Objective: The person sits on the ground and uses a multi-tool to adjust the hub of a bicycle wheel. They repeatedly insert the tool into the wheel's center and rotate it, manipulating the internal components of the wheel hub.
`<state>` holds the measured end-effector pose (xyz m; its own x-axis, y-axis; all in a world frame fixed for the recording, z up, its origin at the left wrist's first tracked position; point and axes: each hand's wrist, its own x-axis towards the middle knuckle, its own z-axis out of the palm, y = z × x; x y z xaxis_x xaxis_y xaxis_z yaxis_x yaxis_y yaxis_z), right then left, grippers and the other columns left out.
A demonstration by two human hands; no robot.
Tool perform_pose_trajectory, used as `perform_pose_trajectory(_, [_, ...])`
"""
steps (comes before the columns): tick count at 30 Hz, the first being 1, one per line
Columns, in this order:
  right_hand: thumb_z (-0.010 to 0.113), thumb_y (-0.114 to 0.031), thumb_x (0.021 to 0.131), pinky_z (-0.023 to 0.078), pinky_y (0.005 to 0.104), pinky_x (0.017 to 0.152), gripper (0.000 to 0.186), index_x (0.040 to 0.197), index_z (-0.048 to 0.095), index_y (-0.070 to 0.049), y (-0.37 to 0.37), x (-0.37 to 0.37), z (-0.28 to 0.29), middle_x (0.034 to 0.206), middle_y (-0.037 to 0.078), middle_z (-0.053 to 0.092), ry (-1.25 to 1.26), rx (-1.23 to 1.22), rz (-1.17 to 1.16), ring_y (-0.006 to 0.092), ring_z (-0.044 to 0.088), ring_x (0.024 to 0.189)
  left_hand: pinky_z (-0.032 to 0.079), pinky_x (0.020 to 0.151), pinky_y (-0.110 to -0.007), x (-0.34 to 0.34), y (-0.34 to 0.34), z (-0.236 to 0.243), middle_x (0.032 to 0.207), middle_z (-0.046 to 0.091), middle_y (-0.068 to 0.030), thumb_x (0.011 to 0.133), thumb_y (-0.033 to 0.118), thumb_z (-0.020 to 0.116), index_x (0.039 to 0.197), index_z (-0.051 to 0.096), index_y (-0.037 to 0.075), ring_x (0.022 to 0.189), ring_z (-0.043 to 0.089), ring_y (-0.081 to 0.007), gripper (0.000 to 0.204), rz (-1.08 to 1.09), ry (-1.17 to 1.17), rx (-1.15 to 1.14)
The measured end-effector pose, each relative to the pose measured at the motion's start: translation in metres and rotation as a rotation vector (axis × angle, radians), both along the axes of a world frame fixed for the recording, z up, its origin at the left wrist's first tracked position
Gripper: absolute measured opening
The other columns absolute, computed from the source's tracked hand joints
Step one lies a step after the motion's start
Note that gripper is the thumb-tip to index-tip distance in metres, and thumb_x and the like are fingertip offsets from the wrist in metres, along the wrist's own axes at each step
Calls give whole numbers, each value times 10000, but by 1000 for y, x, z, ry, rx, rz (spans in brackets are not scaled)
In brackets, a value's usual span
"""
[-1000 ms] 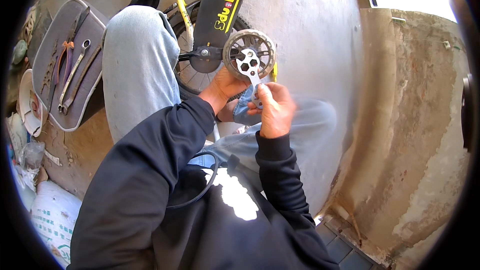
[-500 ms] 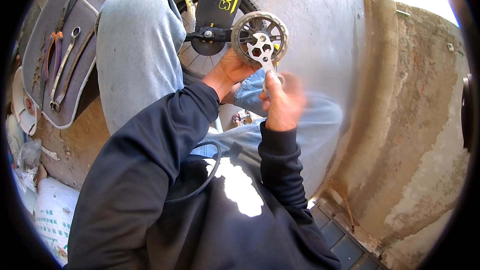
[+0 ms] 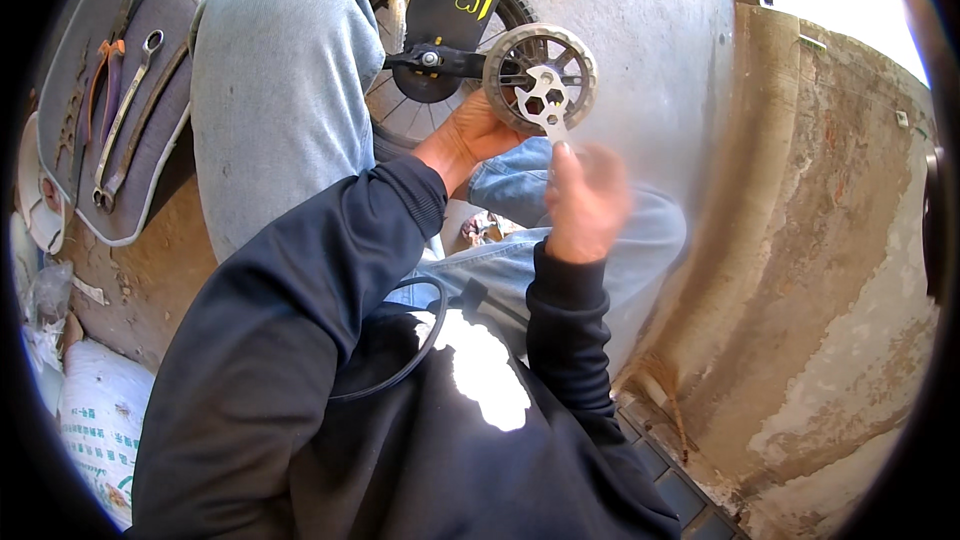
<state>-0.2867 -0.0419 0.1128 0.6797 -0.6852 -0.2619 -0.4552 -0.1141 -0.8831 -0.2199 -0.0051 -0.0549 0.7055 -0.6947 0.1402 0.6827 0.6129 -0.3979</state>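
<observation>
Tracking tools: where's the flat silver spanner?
Head view, just right of upper centre: the flat spanner is in the right hand, holed end over the small wheel.

I see the left hand [image 3: 474, 130] stretched forward, partly hidden; the right hand [image 3: 588, 204] is blurred, its thumb [image 3: 567, 166] forward.

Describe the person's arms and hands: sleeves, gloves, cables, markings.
Left hand and right hand: no gloves seen; the right is blurred. Left sleeve and right sleeve: long, black, snug cuffs, no markings visible. A black cable curves across the black top.
</observation>
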Motion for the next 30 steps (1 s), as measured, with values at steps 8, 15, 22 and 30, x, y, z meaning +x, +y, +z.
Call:
perform_pose_trajectory(8, [676,-53,810,398,168,445,189,933,542,-2,5,-5,-3,720,14,584,-19,2,49,43,497,543,479,903,-366,0,1,0,1149,583,-63,897,228,539,1149,555,76,1042,558,-176,295,-15,7,15])
perform_pose_trajectory(15, [657,-98,838,391,182,417,169,918,538,-8,6,-7,-6,733,68,618,11,195,32,74,511,472,501,864,-337,1,0,1,1085,611,-61,880,193,563,1104,575,62,986,584,-162,259,2,30,59])
perform_pose_trajectory(22, [616,-201,879,395,205,349,213,872,533,-6,29,-11,-18,699,78,604,-23,253,-5,107,530,433,522,805,-312,1,0,1,1028,629,-59,859,159,586,1074,584,49,924,604,-148,242,22,-30,61])
perform_pose_trajectory(30, [619,-195,876,385,199,354,202,870,538,-11,29,-11,-21,688,78,609,-45,261,-24,92,501,417,523,805,-315,1,1,3,1025,629,-62,854,156,594,1059,592,52,921,604,-152,230,18,2,54])
